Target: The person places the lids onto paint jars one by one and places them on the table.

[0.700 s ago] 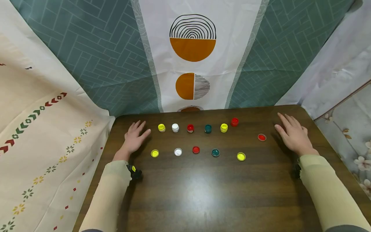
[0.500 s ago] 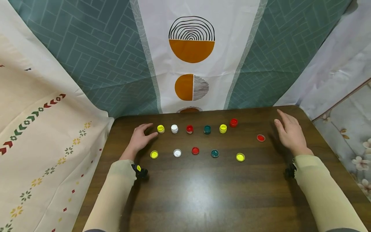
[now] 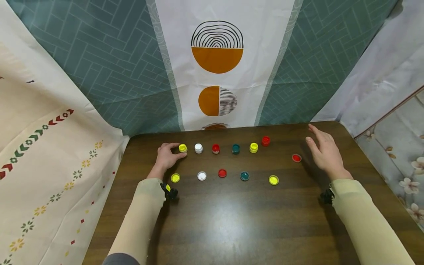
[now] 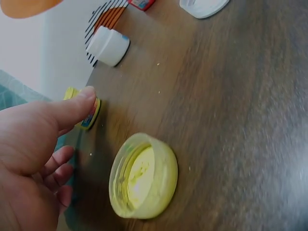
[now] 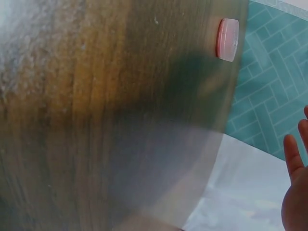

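Several small open paint pots stand in a row at the back of the dark wooden table (image 3: 232,221). My left hand (image 3: 178,151) curls round the leftmost yellow pot (image 3: 182,148), and in the left wrist view the thumb (image 4: 72,103) presses that yellow pot's (image 4: 91,115) side. A yellow lid (image 3: 175,177) lies upturned just in front, close to the left wrist camera as the yellow lid (image 4: 143,175). My right hand (image 3: 314,138) hovers with straight fingers at the right, beside a red lid (image 3: 296,158). The right wrist view catches only fingertips (image 5: 293,149) and the red lid (image 5: 227,39).
The white (image 3: 198,148), red (image 3: 215,148), teal (image 3: 235,148), second yellow (image 3: 253,147) and second red (image 3: 265,141) pots continue the row. White (image 3: 201,176), red (image 3: 222,173), teal (image 3: 244,176) and yellow (image 3: 273,180) lids lie in front. Patterned curtains hang behind the table.
My left hand slid right from the table's left side and curled round the yellow pot. My right hand lifted off the table and drifted slightly left.
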